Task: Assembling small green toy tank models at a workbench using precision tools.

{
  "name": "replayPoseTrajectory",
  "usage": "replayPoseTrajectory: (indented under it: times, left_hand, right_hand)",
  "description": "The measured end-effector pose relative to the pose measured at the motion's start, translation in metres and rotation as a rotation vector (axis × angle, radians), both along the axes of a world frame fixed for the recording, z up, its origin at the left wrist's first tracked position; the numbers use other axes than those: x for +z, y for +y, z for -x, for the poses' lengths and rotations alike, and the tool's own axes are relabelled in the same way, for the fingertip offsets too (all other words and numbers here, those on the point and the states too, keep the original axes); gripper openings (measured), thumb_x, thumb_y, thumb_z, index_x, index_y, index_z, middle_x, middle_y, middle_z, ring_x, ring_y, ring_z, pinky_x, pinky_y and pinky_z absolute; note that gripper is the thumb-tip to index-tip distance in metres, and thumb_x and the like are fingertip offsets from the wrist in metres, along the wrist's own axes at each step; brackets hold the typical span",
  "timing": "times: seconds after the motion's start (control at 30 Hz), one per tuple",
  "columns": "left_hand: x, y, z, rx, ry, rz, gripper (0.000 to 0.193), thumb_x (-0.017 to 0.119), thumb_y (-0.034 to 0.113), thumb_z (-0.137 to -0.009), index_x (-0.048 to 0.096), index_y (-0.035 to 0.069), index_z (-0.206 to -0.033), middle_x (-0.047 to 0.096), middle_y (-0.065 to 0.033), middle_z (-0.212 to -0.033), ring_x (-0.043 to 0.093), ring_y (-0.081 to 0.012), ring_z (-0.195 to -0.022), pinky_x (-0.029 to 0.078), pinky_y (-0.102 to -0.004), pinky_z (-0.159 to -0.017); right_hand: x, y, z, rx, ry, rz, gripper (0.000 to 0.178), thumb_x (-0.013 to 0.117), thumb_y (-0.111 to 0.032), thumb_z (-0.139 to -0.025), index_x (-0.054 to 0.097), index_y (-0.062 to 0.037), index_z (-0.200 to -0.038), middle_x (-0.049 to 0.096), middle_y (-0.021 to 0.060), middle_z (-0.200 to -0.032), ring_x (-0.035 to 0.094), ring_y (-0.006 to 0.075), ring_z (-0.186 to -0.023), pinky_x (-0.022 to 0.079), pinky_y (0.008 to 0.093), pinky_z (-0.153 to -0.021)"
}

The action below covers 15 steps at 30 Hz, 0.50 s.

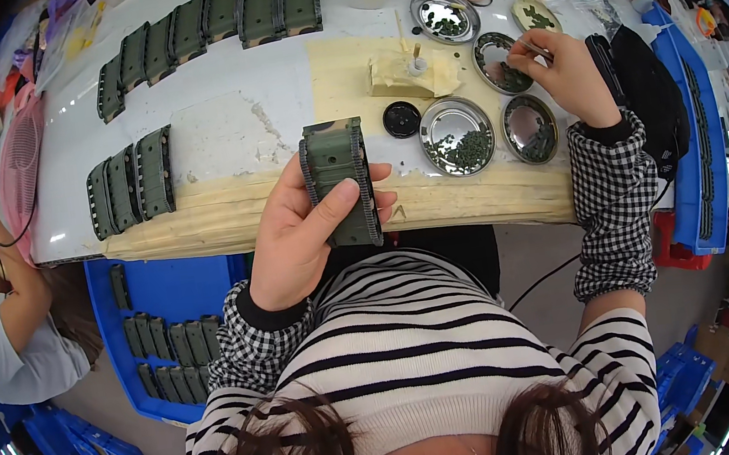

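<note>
My left hand (pixel 288 242) is wrapped round a green toy tank hull (pixel 334 153) with dark tracks along its sides, held upright over the table's near edge. The thumb lies across its face and the fingertips show past its right side. At the right, my right hand (pixel 573 76) pinches slim metal tweezers (pixel 533 49) above a round metal dish (pixel 478 54) with small dark parts in it. The tips of the tweezers are too small to make out. Two more metal dishes, one left (pixel 426 148) and one right (pixel 509 137), hold small green parts nearer to me.
A row of tank hulls (pixel 222 9) stands at the back left, with a smaller group (pixel 124 187) nearer. Beyond my right hand are another dish (pixel 415 20) and a pale lid (pixel 520 12). A taped block (pixel 396 83) and black cap (pixel 402 118) sit mid-table. A blue bin (pixel 169 295) holds more hulls.
</note>
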State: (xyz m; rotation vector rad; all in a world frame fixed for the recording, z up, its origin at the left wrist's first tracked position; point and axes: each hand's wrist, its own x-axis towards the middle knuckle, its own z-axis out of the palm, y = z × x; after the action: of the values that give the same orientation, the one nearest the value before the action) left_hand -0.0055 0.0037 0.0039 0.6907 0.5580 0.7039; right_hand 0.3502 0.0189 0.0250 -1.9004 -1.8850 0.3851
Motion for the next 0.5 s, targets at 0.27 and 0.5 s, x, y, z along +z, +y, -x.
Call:
replayPoseTrajectory:
  times: [0.27,0.5]
  left_hand:
    - [-0.001,-0.003,-0.002,0.055,0.098,-0.111,0.044,0.05,0.005,-0.098,0.035,0.005,-0.139,0.058,-0.0185,-0.122,0.064,-0.0225,-0.102,0.055,-0.0351,-0.088]
    - [0.004,-0.009,-0.012,0.158,0.151,-0.332,0.039,0.049,0.008,-0.099,0.038,0.003,-0.137,0.051,-0.0184,-0.13,0.064,-0.0201,-0.1,0.054,-0.033,-0.088]
  right_hand:
    - [-0.003,0.014,0.001,0.034,-0.112,0.132,0.02,0.065,-0.016,-0.082,0.061,0.0038,-0.083,0.062,0.0116,-0.072,0.054,0.0163,-0.063,0.042,0.03,-0.059]
    - [0.031,-0.019,0.06,-0.01,0.122,-0.142,0.007,0.065,-0.005,-0.081,0.06,-0.0009,-0.084,0.061,-0.0011,-0.073,0.036,0.0022,-0.054,0.028,0.0198,-0.049]
